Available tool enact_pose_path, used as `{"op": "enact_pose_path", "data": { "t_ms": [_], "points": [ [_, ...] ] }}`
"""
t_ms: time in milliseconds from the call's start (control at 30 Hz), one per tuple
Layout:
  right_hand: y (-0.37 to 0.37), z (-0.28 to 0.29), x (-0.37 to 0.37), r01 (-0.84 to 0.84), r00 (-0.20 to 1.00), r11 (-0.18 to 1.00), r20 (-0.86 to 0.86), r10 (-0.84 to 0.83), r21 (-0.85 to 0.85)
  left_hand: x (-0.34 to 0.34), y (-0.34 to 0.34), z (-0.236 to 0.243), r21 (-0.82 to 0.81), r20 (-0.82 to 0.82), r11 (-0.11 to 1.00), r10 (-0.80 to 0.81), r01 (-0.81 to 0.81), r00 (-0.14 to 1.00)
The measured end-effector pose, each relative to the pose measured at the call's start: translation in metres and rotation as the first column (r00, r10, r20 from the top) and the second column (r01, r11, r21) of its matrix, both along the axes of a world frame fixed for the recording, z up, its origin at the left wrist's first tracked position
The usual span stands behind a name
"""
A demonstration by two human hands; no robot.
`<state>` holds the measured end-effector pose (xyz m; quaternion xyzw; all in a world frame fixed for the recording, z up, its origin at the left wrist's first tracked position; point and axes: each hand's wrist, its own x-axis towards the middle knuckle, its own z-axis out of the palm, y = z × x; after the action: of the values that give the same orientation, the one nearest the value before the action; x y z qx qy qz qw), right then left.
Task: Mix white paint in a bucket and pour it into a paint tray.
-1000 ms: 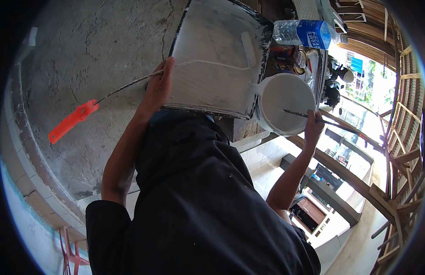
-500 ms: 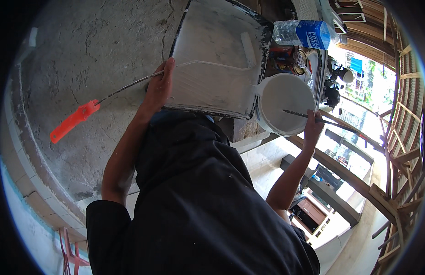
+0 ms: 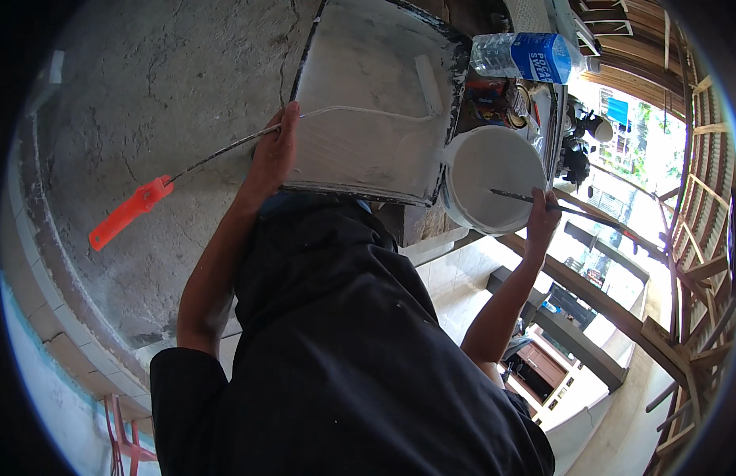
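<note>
My left hand (image 3: 274, 156) is closed on the left rim of a wide, shallow paint tray (image 3: 360, 147) coated in white paint. A paint roller lies across the tray, its white-smeared roller head (image 3: 428, 84) near the far right side. The roller's wire frame passes at my left fingers, and its orange handle (image 3: 130, 213) juts out beyond the rim. In my right hand (image 3: 541, 224) is a thin dark stick (image 3: 578, 213), held over the right rim of a white bucket (image 3: 453, 186). The stick's tip reaches over the pale paint inside.
Behind the bucket stand small paint-stained cans (image 3: 499, 103) and a clear plastic bottle with a blue label (image 3: 534, 58). Cracked concrete (image 3: 169, 87) spreads to the left. A wooden beam (image 3: 578, 285) runs at the lower right, and a red chair (image 3: 130, 436) stands at the lower left.
Almost nothing differs. The roller handle has shifted very slightly to the right; both hands keep their places.
</note>
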<state>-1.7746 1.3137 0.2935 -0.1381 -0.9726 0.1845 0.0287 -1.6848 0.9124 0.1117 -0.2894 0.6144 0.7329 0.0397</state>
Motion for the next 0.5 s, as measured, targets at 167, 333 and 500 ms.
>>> {"op": "enact_pose_path", "data": {
  "t_ms": [167, 333, 500],
  "points": [
    [-0.006, -0.003, 0.001, -0.019, 0.999, 0.998, -0.048, 0.016, -0.056, 0.001, 0.000, -0.002, -0.055, 0.001, 0.998, -0.012, 0.012, 1.000],
    [-0.004, -0.004, 0.000, -0.008, 0.999, 0.999, -0.052, 0.006, -0.046, 0.000, 0.000, -0.003, -0.062, 0.005, 0.998, -0.023, 0.024, 1.000],
    [0.000, -0.002, 0.001, 0.027, 0.999, 0.998, -0.022, -0.028, -0.049, -0.001, 0.000, -0.007, -0.041, -0.014, 0.999, -0.004, 0.003, 1.000]
  ]
}}
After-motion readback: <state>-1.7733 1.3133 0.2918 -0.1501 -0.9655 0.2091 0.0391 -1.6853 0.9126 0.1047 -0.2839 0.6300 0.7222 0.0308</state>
